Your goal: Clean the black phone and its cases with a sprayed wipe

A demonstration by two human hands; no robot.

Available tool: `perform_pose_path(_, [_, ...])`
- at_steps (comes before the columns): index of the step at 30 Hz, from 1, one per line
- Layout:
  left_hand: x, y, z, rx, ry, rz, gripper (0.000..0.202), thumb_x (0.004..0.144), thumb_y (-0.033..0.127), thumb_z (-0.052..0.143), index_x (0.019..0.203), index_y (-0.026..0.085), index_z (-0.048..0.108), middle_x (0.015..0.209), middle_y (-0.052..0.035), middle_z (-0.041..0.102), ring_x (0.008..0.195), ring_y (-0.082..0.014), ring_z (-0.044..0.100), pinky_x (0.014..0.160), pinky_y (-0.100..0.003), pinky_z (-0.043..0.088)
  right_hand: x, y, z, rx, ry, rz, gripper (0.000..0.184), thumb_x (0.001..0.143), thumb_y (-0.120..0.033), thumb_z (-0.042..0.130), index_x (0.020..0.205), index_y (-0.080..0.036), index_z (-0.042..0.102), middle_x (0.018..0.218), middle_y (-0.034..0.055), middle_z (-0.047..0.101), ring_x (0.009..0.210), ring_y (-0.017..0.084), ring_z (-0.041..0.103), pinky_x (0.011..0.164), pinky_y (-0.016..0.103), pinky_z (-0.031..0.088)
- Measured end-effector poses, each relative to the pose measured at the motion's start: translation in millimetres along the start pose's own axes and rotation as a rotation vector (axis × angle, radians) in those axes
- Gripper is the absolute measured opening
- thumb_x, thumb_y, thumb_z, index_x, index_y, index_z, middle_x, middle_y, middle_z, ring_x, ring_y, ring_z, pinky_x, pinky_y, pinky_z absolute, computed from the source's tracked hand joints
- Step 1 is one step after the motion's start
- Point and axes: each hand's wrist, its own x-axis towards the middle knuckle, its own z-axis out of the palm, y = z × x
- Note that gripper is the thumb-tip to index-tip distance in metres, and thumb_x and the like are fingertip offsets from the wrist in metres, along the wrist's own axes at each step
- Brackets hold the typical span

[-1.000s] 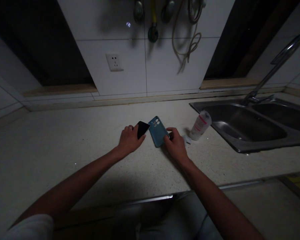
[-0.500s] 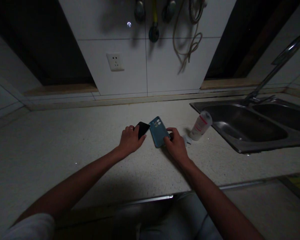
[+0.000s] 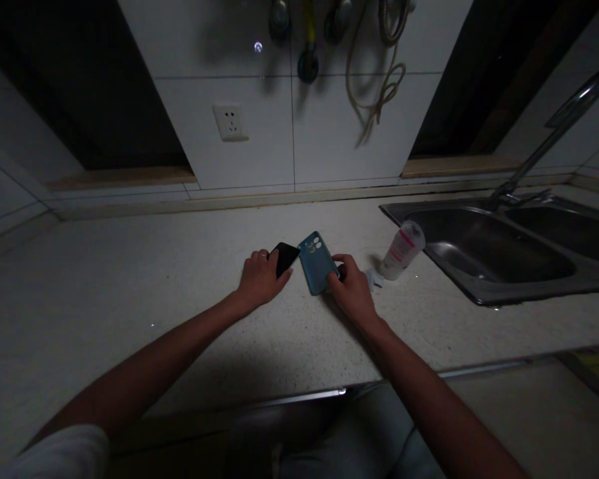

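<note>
My left hand point(image 3: 262, 276) is closed around a black smartphone point(image 3: 286, 258), whose dark face shows between thumb and fingers. In my right hand point(image 3: 350, 286) is a blue-green phone case point(image 3: 317, 264), pinched at its lower right edge with camera holes at the top. The phone's upper right corner meets or nearly meets the case's left edge; I cannot tell which. Just right of my right hand lies a small pale crumpled piece point(image 3: 375, 279). Beside that stands a translucent plastic cup point(image 3: 402, 251) with pink markings, looking tilted in this view.
A double steel sink point(image 3: 489, 246) with a tall faucet point(image 3: 534, 156) is set into the speckled counter point(image 3: 104, 286) at the right. On the tiled wall behind are a power socket point(image 3: 230, 124), pipe fittings point(image 3: 308, 66) and a looped cord point(image 3: 379, 100).
</note>
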Motion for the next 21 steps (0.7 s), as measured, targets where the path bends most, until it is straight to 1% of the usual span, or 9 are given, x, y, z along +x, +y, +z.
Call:
perform_pose_path(5, [0.5, -0.2, -1.0, -0.009, -0.016, 0.001, 0.067, 0.097, 0.057, 0.041, 0.144, 0.01, 0.049, 0.126, -0.0221, 0.06, 0.116, -0.0351, 0.053, 0.094, -0.044, 0.041, 0.0, 0.1, -0.1, 0.016, -0.004, -0.004, 0.037, 0.083, -0.034, 0.047, 0.115, -0.019, 0.059, 0.07, 0.0012, 0.064, 0.059, 0.018, 0.053, 0.059, 0.029, 0.036])
perform_pose_path(15, [-0.7, -0.5, 0.8, -0.006, 0.003, 0.004, 0.067, 0.097, 0.056, 0.043, 0.144, 0.009, 0.05, 0.125, -0.0215, 0.06, 0.114, -0.0347, 0.053, 0.092, -0.044, 0.042, -0.4, -1.0, -0.5, -0.001, -0.017, -0.004, 0.038, 0.083, -0.034, 0.047, 0.116, -0.018, 0.058, 0.071, 0.0016, 0.064, 0.06, 0.018, 0.054, 0.06, 0.029, 0.035])
perform_pose_path(21, [-0.3, -0.1, 1.0, 0.005, -0.006, -0.004, 0.067, 0.097, 0.058, 0.042, 0.145, 0.011, 0.049, 0.128, -0.0217, 0.059, 0.117, -0.0351, 0.052, 0.094, -0.045, 0.042, -1.1, -0.6, -0.1, 0.017, -0.02, -0.016, 0.037, 0.084, -0.035, 0.047, 0.115, -0.02, 0.058, 0.071, 0.001, 0.065, 0.059, 0.017, 0.054, 0.059, 0.029, 0.036])
